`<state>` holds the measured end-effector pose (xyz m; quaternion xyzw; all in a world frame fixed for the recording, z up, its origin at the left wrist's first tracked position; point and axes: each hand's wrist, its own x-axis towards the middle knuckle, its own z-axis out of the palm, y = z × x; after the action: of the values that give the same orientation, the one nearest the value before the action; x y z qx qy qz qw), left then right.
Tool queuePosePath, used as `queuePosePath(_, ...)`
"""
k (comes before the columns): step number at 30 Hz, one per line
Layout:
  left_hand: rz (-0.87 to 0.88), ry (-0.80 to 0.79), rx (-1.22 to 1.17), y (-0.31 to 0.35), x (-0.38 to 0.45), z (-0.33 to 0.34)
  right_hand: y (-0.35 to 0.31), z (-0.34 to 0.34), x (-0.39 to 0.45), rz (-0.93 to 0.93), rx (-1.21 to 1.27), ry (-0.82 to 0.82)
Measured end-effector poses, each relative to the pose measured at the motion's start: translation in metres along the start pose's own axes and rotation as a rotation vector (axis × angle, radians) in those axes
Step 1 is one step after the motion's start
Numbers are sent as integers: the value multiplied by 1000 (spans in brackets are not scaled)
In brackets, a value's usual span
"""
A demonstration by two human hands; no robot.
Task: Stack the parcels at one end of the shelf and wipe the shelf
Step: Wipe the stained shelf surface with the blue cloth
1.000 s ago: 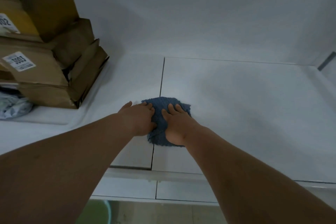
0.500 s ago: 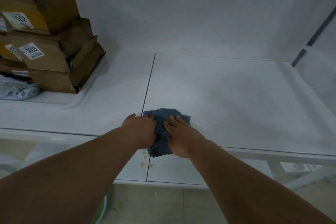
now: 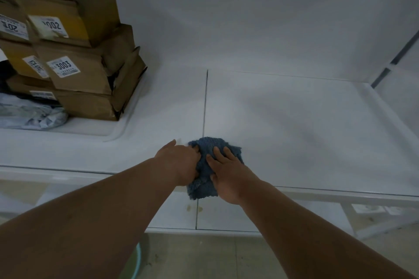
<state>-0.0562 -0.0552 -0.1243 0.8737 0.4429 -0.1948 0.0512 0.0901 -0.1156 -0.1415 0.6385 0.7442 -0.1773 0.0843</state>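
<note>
Left hand [image 3: 179, 162] grips, right hand [image 3: 227, 175] presses cloth [image 3: 202, 184] lying front-to-back.

Parcel storeroom; number-labelled cartons [image 3: 74, 59], white shelf [image 3: 294, 120]

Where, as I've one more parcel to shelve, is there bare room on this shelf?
The shelf is bare from the seam to the right rim, back to the wall. A narrower strip lies between boxes and seam. Crowded: the left end, with stacked boxes and a grey bag; front centre, left hand and right hand on the cloth.
</note>
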Motion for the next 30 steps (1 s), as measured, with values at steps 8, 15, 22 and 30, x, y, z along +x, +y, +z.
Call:
queuePosePath(8,-38,-18,-38,-100,-35,21,-88,1,51,-53,-15,2)
queuePosePath(15,-119,22,-80,-177,-76,42,-172,-13,85,-159,-147,-17)
queuePosePath(22,-214,25,-108,-204,-101,46,-214,-13,98,-263,-216,95)
queuePosePath(30,-220,-1,-137,-212,-100,34,-208,-34,88,-120,162,163)
